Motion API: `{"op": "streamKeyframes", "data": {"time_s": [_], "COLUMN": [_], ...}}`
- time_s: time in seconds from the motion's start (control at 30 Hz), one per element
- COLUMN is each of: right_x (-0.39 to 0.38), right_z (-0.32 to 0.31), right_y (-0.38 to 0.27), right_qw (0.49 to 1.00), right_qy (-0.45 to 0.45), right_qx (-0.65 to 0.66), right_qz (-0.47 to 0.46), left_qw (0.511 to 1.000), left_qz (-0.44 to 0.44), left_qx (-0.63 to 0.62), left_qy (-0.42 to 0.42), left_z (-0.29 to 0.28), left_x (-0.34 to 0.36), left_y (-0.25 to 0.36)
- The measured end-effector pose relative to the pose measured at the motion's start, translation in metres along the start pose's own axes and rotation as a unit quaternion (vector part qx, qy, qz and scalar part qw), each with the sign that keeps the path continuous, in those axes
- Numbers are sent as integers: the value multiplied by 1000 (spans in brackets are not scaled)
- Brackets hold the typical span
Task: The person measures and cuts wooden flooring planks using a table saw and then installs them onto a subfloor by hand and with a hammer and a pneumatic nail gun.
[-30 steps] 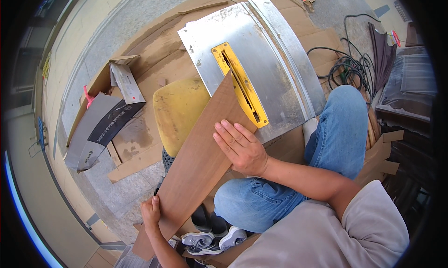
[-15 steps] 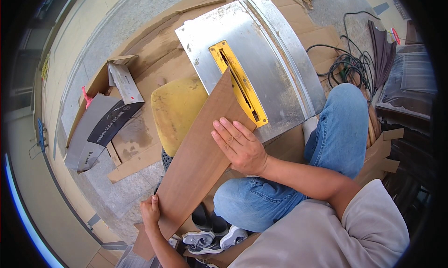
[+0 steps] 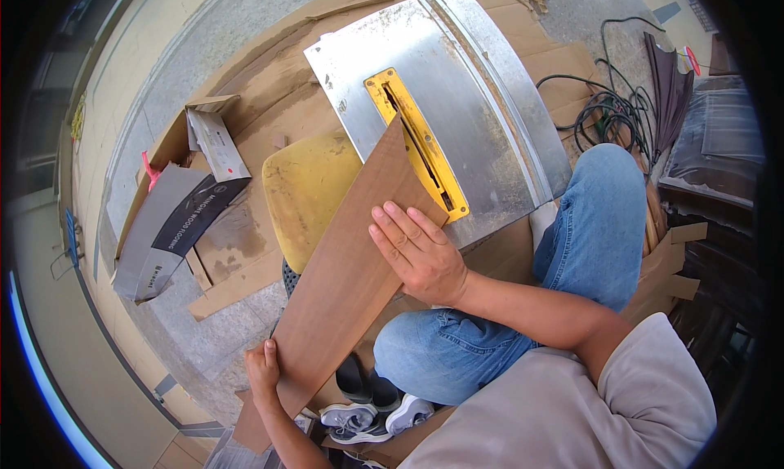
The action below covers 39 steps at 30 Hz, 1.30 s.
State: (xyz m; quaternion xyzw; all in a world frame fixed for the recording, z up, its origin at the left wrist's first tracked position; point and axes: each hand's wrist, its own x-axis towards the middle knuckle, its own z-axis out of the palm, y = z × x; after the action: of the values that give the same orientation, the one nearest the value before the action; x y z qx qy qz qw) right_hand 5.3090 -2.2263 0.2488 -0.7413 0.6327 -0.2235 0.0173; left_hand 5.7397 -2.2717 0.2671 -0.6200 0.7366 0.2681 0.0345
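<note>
A long brown wood flooring plank point(image 3: 339, 293) lies slantwise, its angled far end resting on the silver table of a table saw point(image 3: 482, 134). That pointed end touches the yellow slotted insert point(image 3: 420, 146) around the blade opening; no blade can be made out. My right hand point(image 3: 420, 253) lies flat on the plank's upper face, fingers stretched toward the insert. Lower down, my left hand point(image 3: 263, 367) grips the plank's left edge, thumb on top and the other fingers mostly hidden.
A yellow saw housing point(image 3: 310, 195) stands left of the table. Torn cardboard boxes point(image 3: 184, 224) lie farther left. Coiled black cable point(image 3: 608, 118) sits at the right. Grey shoes point(image 3: 351, 418) are near my knee, and cardboard sheeting point(image 3: 269, 85) covers the ground.
Hardly anything differs; both hands keep their places on the plank. The saw table appears shifted very slightly upward and left in view.
</note>
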Motion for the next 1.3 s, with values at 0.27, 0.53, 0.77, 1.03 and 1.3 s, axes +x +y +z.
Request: {"op": "streamKeyframes", "data": {"time_s": [0.27,0.53,0.77,1.03,1.3], "right_x": [1,3,6,8,10], "right_z": [-1,0,0,-3,-1], "right_y": [-1,0,-1,-6,-5], "right_qw": [1000,1000,1000,999,999], "right_qy": [0,-2,-5,-28,-29], "right_qx": [3,-5,-5,20,6], "right_qz": [2,9,10,23,20], "left_qw": [1000,1000,1000,1000,999], "left_qz": [3,12,-4,-7,-32], "left_qx": [-1,-5,-9,-8,-5], "left_qy": [3,3,3,0,-15], "left_z": [-4,-2,-1,-4,-4], "left_x": [1,6,7,12,17], "left_y": [6,3,2,8,0]}}
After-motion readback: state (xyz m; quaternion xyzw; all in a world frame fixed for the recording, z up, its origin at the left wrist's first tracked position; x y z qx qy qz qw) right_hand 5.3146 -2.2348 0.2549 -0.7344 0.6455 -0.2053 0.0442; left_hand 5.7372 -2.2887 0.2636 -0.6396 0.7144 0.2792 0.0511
